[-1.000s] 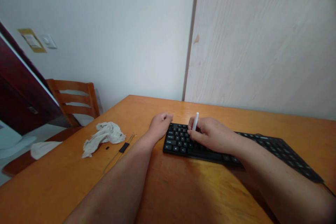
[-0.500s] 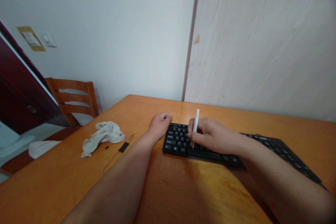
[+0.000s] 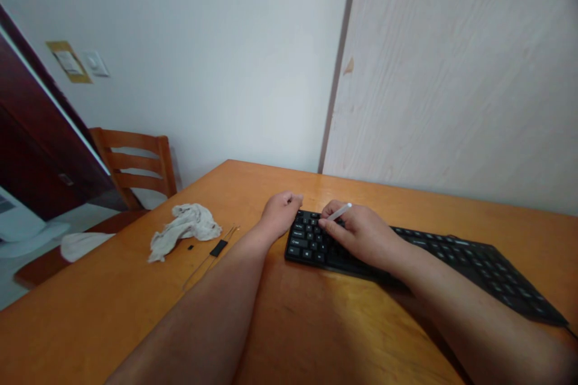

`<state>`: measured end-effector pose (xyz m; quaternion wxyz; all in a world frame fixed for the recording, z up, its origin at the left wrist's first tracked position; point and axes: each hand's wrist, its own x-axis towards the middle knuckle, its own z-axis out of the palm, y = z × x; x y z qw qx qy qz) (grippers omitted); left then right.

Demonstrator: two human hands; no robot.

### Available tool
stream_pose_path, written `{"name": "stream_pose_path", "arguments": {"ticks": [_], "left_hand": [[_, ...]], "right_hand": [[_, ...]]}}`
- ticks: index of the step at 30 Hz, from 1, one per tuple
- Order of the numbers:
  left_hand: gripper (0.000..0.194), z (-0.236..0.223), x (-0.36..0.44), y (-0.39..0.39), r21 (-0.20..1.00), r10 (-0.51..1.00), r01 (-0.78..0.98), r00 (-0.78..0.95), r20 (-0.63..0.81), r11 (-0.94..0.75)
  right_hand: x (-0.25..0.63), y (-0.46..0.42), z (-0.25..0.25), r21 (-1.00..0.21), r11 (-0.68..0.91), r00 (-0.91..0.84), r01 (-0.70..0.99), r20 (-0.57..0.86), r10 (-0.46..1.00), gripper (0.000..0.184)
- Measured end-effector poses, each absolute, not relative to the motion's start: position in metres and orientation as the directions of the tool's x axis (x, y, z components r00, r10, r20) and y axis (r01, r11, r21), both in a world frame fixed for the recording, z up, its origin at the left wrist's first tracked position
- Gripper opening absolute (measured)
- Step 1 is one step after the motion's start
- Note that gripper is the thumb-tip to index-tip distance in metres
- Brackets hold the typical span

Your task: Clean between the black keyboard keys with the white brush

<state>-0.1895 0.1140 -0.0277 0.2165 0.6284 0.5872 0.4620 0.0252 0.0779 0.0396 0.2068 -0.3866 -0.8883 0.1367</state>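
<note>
A black keyboard (image 3: 311, 257) lies across the wooden table, its left end between my hands. At the far left corner, my left hand (image 3: 280, 212) rests with curled fingers against the keyboard's edge; its fingertips are partly hidden. My right hand (image 3: 354, 228) is over the left part of the keys, pinching a slim white pen-shaped tool (image 3: 339, 212). The tool slants up to the right, and its lower end is hidden by the fingers. My right hand and forearm cover the keyboard's middle keys.
Left of my left forearm lie a crumpled whitish cloth (image 3: 187, 225), a small black square piece (image 3: 190, 247) and a black-handled tool with thin wires (image 3: 219, 248). A wooden chair (image 3: 138, 162) stands beyond the table's left edge. The wall (image 3: 253, 72) borders the table's far side.
The white tool has tipped from nearly upright to a low slant, and my right hand has turned with it. My left hand stays at the keyboard's corner. The view has shifted slightly.
</note>
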Motion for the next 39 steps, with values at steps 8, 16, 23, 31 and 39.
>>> {"name": "stream_pose_path", "arguments": {"ticks": [8,16,23,31,39], "left_hand": [[0.038,-0.031,-0.190,0.116,0.808,0.935,0.543,-0.111,0.337,-0.227],[0.040,-0.033,-0.192,0.116,0.816,0.935,0.527,-0.104,0.339,-0.238],[0.039,-0.033,-0.191,0.116,0.819,0.933,0.519,-0.102,0.345,-0.245],[0.039,-0.034,-0.190,0.117,0.804,0.925,0.538,-0.112,0.364,-0.252],[0.039,-0.035,-0.190,0.117,0.812,0.929,0.525,-0.100,0.355,-0.254]], "right_hand": [[0.028,0.073,0.047,-0.435,0.689,-0.689,0.580,0.188,0.700,0.011],[0.034,0.068,0.054,-0.500,0.696,-0.757,0.515,0.116,0.643,0.014],[0.031,0.076,0.048,-0.628,0.638,-0.661,0.446,0.249,0.708,0.017],[0.017,0.074,0.029,-0.415,0.696,-0.593,0.586,0.366,0.717,0.017],[0.017,0.068,0.036,-0.420,0.699,-0.659,0.579,0.265,0.704,0.015]]}}
